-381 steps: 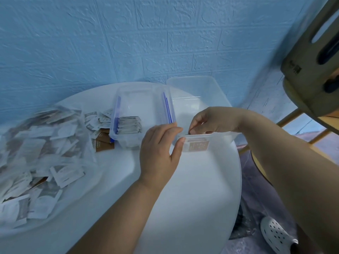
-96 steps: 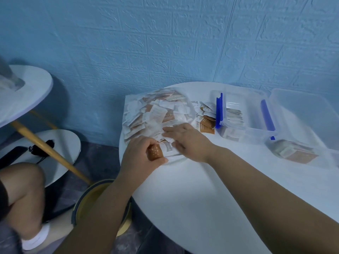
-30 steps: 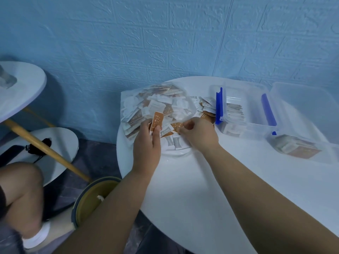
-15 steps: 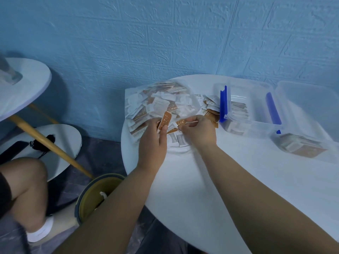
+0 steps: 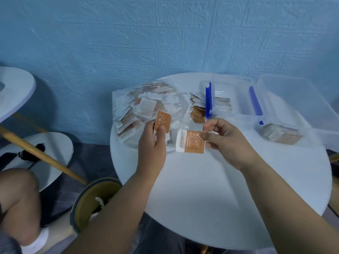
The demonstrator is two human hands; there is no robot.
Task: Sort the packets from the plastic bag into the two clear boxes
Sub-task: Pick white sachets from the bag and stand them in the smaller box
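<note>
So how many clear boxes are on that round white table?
2. The box with blue clips stands at the far side of the table, right of the plastic bag. The plain clear box sits just right of it. No others show.

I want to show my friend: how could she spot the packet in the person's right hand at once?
Start at the round white table, just in front of the plastic bag of packets. The right hand pinches an orange-brown packet held flat, face up. Unlike the upright packet in the left hand, it shows a white lettered strip along its left edge.
</note>
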